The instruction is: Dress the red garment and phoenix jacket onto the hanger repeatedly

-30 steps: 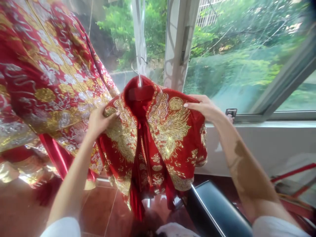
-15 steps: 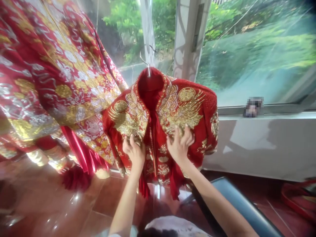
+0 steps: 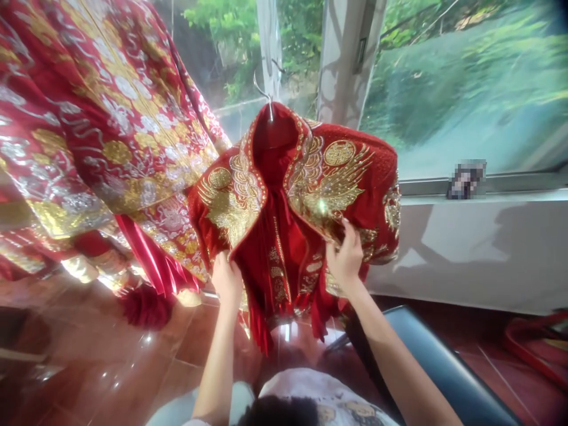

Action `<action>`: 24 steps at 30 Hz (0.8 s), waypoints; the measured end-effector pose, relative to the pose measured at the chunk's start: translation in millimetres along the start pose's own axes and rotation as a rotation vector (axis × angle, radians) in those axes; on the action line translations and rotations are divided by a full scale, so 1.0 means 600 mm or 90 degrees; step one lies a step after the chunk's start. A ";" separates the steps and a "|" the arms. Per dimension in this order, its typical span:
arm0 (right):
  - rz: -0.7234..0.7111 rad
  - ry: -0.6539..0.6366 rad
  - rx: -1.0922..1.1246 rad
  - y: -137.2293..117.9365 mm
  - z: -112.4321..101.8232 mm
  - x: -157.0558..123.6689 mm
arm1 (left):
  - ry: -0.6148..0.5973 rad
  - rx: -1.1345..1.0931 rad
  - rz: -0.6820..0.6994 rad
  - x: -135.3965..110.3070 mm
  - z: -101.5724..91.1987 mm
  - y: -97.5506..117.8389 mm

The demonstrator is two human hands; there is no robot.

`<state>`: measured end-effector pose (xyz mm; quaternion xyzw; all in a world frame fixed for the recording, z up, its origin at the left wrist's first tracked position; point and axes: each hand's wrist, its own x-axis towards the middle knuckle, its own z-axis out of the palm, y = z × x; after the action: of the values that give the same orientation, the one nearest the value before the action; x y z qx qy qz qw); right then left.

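Note:
A red jacket [image 3: 377, 154] with gold and silver embroidery hangs in front of me on a metal hanger [image 3: 268, 102]. My left hand [image 3: 227, 279] is closed on the jacket's left front edge, below the gold embroidery. On the other side, my right hand [image 3: 346, 254] grips the right front edge, with fingers curled round the cloth. Between my hands the front stands apart, so the dark red lining and an inner layer with a beaded strip and gold motifs show. Red fabric ends dangle below the hem.
Larger red garments [image 3: 115, 130] with gold and silver embroidery hang at the left. Behind are window panes and a sill [image 3: 426, 195] bearing a pixelated object [image 3: 467, 178]. A dark padded bench [image 3: 444, 367] stands at lower right on the red tiled floor [image 3: 177, 355].
Both hands have moved from the embroidered chest to the front edges and taken hold of them. The jacket's front has been spread wider, the left hand going left and the right hand right.

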<state>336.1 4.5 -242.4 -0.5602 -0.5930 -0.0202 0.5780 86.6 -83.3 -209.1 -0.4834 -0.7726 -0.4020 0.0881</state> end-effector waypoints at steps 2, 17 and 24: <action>0.094 -0.020 0.075 -0.020 -0.042 -0.013 | -0.008 -0.090 -0.017 -0.026 -0.044 0.027; 0.101 -0.104 0.042 -0.087 -0.095 -0.032 | -0.145 -0.060 0.055 -0.115 0.138 0.016; 0.183 -0.068 -0.028 -0.052 -0.105 -0.033 | -0.062 -0.053 -0.042 -0.085 0.150 -0.064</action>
<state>350.4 -61.9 -215.8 -0.6518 -0.5361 0.0794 0.5305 104.2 -62.0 -316.2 -0.4799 -0.7742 -0.4124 0.0169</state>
